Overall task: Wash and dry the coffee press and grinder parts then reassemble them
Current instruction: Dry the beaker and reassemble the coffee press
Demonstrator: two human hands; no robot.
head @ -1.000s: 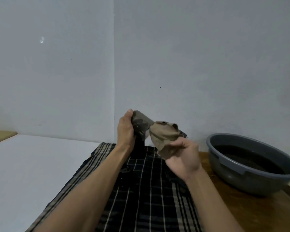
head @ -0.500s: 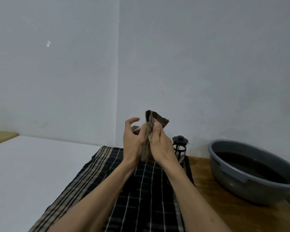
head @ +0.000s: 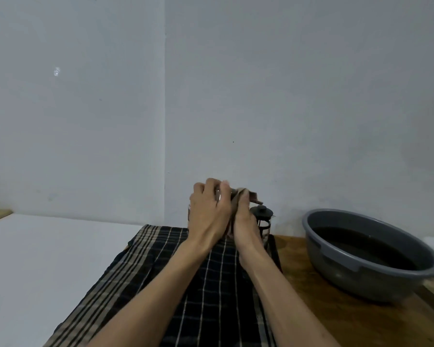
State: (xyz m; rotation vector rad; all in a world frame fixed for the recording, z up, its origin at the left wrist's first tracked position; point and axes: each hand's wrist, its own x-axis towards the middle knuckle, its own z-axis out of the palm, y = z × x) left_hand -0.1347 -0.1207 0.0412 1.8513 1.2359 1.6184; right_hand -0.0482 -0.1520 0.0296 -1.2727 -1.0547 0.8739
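Observation:
My left hand [head: 208, 211] grips a cylindrical grinder part [head: 218, 195] from above, fingers curled over its top; only a silvery sliver and its left edge show. My right hand [head: 246, 221] presses a brown cloth [head: 248, 194] against the part's right side and holds it there. Both hands are raised just above the far end of a black plaid towel [head: 211, 284]. Right behind my right hand stands the coffee press [head: 262, 221], upright with its black lid and knob on.
A grey plastic basin [head: 361, 269] with dark water sits on the wooden counter [head: 336, 321] at the right. A white surface [head: 48, 259] lies to the left of the towel. Grey walls close off the back.
My hands came together around the grinder part, turning it from tilted to roughly upright. My left fingers closed over its top. The cloth moved from the part's end to its right side.

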